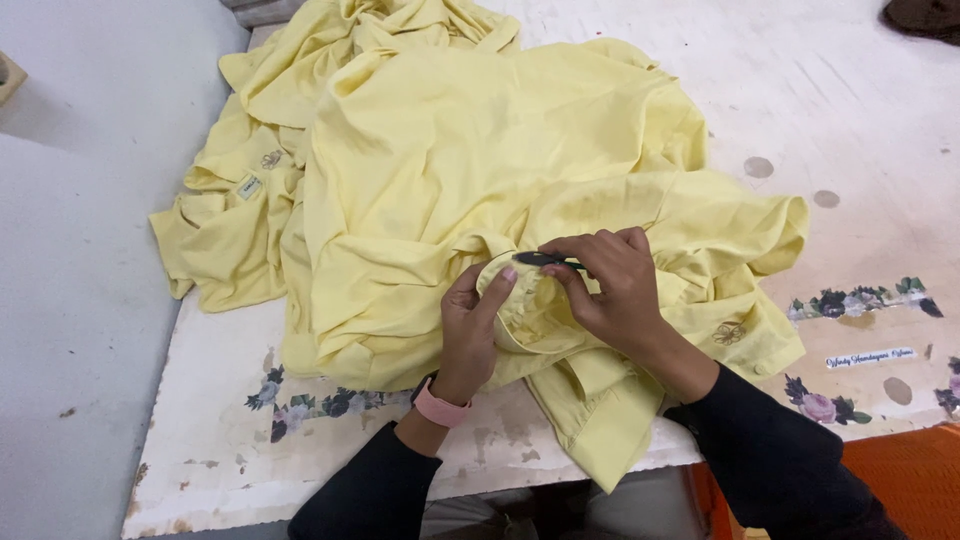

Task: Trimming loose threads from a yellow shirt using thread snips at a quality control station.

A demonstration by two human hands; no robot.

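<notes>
**Two hands working a fold of pale yellow cloth**

Head view. The left hand (470,325), wearing a pink band (441,407) at the wrist, was closed around a bunched fold of the crumpled pale yellow cotton garment (480,160), its thumb pressed along the fold's upper edge. The right hand (612,290), just beside the left and touching the same fold, pinched a small dark slender tool (548,260) between thumb and fingers; the tool's tip pointed toward the left thumb, and its exact kind could not be told. Both forearms wore black sleeves (775,460). The garment spread away from the hands, its bulk heaped beyond the fingertips and out past the left hand, where a small pale label (248,186) lay on the cloth. A small embroidered emblem (729,333) showed on the cloth just outside the right wrist. All lay on a worn white tabletop with printed floral strips (860,300), one strip running beyond the right hand, another beneath the left wrist. An orange surface (905,480) showed below the right sleeve.
</notes>
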